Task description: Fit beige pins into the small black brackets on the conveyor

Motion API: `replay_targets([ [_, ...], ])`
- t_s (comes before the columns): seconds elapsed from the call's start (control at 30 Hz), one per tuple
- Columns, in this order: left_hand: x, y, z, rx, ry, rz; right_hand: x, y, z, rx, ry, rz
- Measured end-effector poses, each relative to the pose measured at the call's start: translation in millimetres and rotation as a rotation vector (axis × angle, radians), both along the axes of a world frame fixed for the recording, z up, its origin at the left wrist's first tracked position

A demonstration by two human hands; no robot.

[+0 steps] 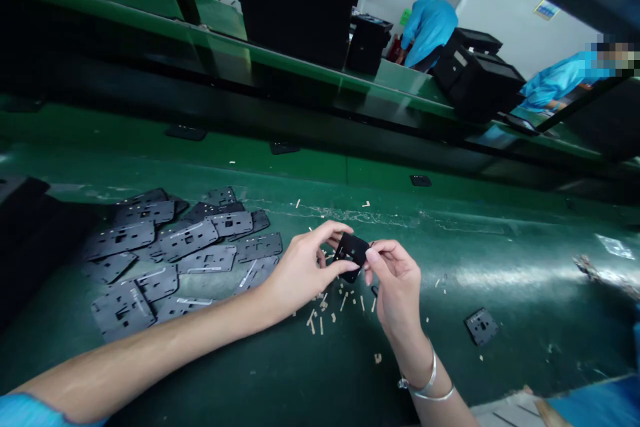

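Pinching a small black plate (351,250) between both hands, fingers closed firmly on its edges. Left hand (300,273) gripping the plate from the left side, thumb across its lower part. Right hand (397,287) gripping from the right, fingertips (373,255) pressed against the plate's upper corner. Plate held up just above a green conveyor belt (500,240), with no sign of resting on it. Pale little strips (325,310) lying scattered on the belt right under both hands. Just beside the left hand, a loose heap of flat dark gray plates (185,240) with square holes, overlapping one another. One more such plate (481,326) lying alone to the right, well apart from the heap. Thin metal bracelets (425,380) around the right wrist, and a blue sleeve (25,411) at the far end of the left arm. Farther off, past the belt, a raised green shelf (300,67) carrying black boxes (475,77), with one co-worker in blue (429,33) standing behind it and another (555,83) off to the right.
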State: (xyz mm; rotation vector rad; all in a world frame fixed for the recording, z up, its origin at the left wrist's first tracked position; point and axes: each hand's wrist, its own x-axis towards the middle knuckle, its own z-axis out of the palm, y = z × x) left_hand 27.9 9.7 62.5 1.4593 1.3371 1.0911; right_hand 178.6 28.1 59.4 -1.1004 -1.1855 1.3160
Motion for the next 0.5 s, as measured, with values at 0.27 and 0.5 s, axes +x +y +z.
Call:
replay_targets([
  [0.27,4.4,-7.5,-7.4,0.061,0.031,-0.103,-4.2,-4.7,-3.2,0.008,0.013,0.078],
  [0.5,1.7,-7.3,-4.6,0.199,0.133,-0.060,-4.2,-3.6,-2.6,-0.021,0.134,0.127],
])
